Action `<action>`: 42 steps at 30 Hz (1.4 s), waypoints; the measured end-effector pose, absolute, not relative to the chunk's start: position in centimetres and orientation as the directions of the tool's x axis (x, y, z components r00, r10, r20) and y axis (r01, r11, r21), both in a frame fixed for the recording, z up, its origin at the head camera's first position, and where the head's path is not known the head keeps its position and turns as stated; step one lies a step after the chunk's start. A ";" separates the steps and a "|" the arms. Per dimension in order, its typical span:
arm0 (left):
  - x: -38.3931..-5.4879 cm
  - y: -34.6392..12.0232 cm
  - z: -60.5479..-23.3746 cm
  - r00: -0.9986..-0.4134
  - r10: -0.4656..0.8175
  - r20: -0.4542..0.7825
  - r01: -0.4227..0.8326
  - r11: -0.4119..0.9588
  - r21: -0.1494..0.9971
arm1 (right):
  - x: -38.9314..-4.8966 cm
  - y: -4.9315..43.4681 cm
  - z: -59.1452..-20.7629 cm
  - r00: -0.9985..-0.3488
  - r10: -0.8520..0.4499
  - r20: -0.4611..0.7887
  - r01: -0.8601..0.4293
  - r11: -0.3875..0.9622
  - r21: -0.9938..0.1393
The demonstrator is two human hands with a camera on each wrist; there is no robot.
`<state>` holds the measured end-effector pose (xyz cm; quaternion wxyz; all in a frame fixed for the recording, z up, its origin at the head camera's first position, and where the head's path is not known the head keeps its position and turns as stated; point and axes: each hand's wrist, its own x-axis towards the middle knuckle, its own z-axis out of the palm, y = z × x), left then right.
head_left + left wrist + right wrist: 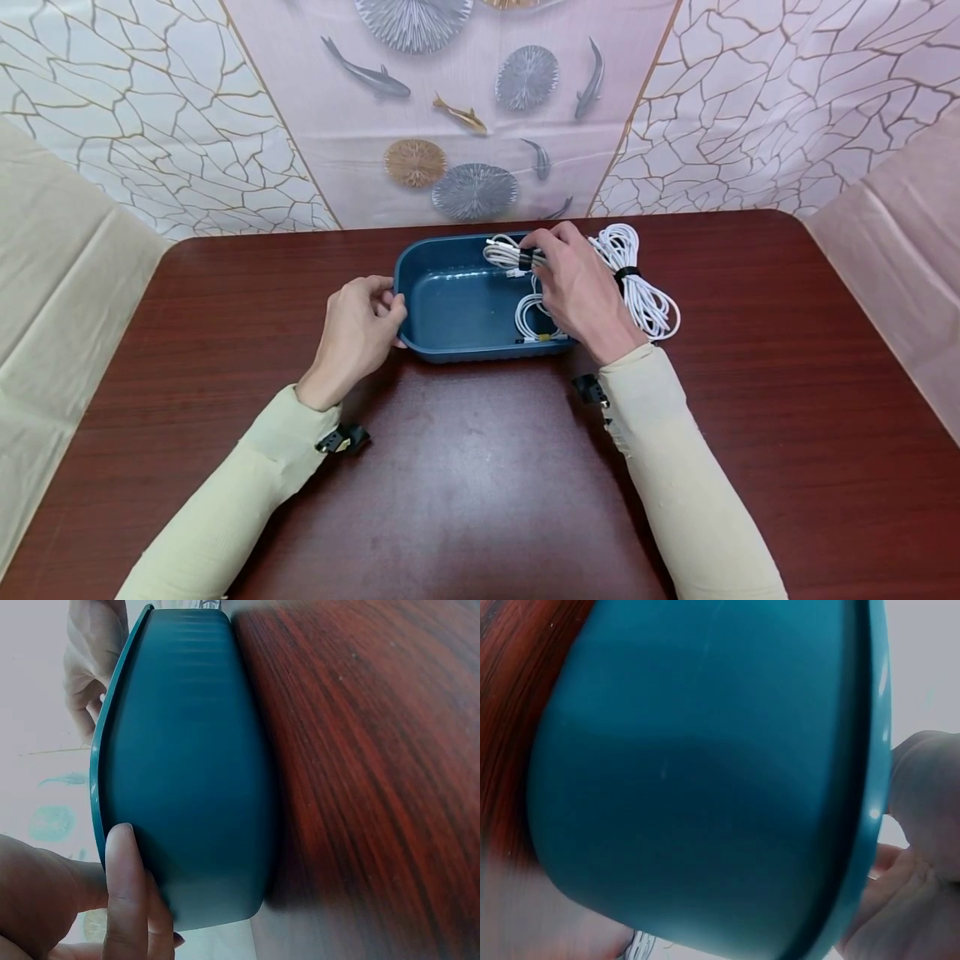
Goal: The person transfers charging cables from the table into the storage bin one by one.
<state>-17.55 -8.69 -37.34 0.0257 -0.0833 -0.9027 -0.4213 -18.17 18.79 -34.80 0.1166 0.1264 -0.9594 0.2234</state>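
In the head view, the left hand (356,329) pinches the left end of a blue tray (450,312), and the right hand (581,287) has a narrow grip on a black-strapped cable bundle (504,253) over the tray's right part, where a coiled white cable (531,335) lies inside. Only the left wrist view shows fingertips (124,859) on the outer wall below the rim; the right wrist view, mostly tray wall, hides the held bundle. The tray stands near the back edge of the bench (480,483), a larger white bundle (647,300) just beside its right end and bench surface stretching toward the person.
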 end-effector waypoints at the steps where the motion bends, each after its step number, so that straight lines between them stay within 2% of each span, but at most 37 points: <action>1: -17.5 -8.7 -37.3 -0.985 0.128 0.117 0.172 0.633 0.755 | -18.2 18.8 -34.8 -0.940 -0.192 0.282 -0.296 0.868 -0.399; 20: -17.6 -8.6 -37.2 -0.983 0.127 0.131 0.182 0.636 0.750 | -18.3 18.3 -35.4 -0.950 -0.183 0.253 -0.276 0.870 -0.409; 42: -17.6 -8.6 -37.3 -0.984 0.128 0.126 0.179 0.636 0.750 | -19.1 17.9 -35.9 -0.938 -0.229 0.259 -0.318 0.864 -0.390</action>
